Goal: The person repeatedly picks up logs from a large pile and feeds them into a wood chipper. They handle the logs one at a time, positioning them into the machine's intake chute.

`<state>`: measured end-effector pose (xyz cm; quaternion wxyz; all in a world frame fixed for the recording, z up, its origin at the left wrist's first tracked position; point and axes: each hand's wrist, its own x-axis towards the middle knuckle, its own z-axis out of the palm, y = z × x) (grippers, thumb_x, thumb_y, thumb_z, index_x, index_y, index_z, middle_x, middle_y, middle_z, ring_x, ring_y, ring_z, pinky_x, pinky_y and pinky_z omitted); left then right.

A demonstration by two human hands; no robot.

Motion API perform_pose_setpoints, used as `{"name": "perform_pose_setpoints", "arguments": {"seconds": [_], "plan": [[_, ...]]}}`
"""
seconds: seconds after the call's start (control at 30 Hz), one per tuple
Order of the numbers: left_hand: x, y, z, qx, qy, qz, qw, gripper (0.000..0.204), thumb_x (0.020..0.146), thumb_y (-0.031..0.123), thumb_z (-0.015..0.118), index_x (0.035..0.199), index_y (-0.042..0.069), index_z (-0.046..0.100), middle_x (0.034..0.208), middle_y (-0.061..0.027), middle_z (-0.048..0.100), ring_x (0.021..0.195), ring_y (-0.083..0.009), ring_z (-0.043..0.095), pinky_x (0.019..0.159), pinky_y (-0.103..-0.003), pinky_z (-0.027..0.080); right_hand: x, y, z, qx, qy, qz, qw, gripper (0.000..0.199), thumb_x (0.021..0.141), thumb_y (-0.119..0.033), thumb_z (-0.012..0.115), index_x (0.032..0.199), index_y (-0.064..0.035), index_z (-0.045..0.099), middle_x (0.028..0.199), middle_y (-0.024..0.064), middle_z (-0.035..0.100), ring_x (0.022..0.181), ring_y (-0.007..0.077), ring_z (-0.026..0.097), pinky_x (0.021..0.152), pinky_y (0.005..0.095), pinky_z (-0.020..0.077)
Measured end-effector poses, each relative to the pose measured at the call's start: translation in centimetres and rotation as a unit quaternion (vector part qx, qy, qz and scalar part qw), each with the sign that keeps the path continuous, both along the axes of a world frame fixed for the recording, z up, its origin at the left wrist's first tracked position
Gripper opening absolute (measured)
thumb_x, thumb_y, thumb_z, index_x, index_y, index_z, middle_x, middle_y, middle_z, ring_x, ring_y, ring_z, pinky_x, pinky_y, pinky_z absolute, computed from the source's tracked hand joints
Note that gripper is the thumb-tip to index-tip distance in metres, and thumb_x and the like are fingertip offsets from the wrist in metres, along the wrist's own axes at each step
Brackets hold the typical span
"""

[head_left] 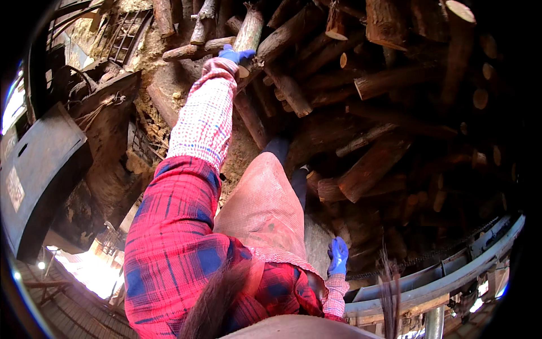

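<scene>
My left hand (pixel 236 55), in a blue glove, reaches out to the wood pile. Its fingers are closed round the near end of a pale-barked log (pixel 250 29), and the log's cut end shows just below the glove. A thinner log (pixel 195 51) lies crosswise beside that hand. My right hand (pixel 338 255), also blue-gloved, hangs low at my right side with nothing visible in it. Its fingers look loosely stretched and open, though small in the picture. Checked sleeve covers reach over both forearms.
Many cut logs (pixel 375 169) lie heaped ahead and to the right, much of the heap in deep shadow. A long metal trough with a chain (pixel 435 288) curves along the lower right. At the left stands a grey metal panel (pixel 42 164), near rough earthen ground.
</scene>
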<state>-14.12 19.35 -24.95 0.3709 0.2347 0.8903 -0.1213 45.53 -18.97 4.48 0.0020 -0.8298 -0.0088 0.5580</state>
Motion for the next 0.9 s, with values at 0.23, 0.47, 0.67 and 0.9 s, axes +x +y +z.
{"name": "perform_pose_setpoints", "arguments": {"seconds": [0.23,0.47,0.67,0.9], "plan": [[-1.9,-0.6,4.1,0.124,-0.559,0.359,0.737,0.035,0.091,0.017,0.060,0.126,0.010,0.058,0.115,-0.0051,0.065,0.110,-0.0156,0.059,0.087,-0.034,0.053,-2.3,2.0,-0.4,0.056,0.062,0.005,0.997,0.052,0.086,-0.027,0.071,0.130,-0.0076,0.054,0.119,0.0013,0.061,0.103,0.0139,0.058,0.089,0.0293,0.0460],[7.5,-13.5,29.7,0.203,-0.629,0.427,0.617,0.058,0.089,0.037,0.062,0.131,-0.001,0.047,0.113,-0.0167,0.064,0.091,-0.0213,0.065,0.080,-0.036,0.054,-13.9,17.3,3.9,0.236,0.236,0.070,0.940,0.051,0.092,-0.016,0.062,0.137,-0.0008,0.044,0.135,0.0097,0.050,0.124,0.0177,0.049,0.105,0.0292,0.0372],[15.6,-22.6,43.4,0.273,-0.380,-0.075,0.880,0.089,0.076,0.041,0.077,0.139,-0.005,0.034,0.124,-0.0196,0.054,0.114,-0.0262,0.054,0.098,-0.038,0.043,-27.6,22.1,-1.3,0.234,0.494,-0.214,0.810,0.040,0.092,-0.025,0.062,0.126,-0.0061,0.052,0.109,0.0103,0.065,0.099,0.0235,0.063,0.087,0.0387,0.0517],[27.4,-21.1,46.8,0.356,-0.485,-0.192,0.776,0.099,0.077,0.025,0.079,0.149,0.002,0.015,0.138,-0.0177,0.044,0.126,-0.0264,0.045,0.104,-0.038,0.038,-15.6,23.8,13.2,0.457,0.393,-0.310,0.735,0.051,0.081,-0.027,0.076,0.123,-0.0070,0.054,0.103,0.0082,0.064,0.088,0.0190,0.064,0.079,0.0341,0.0537]]}}
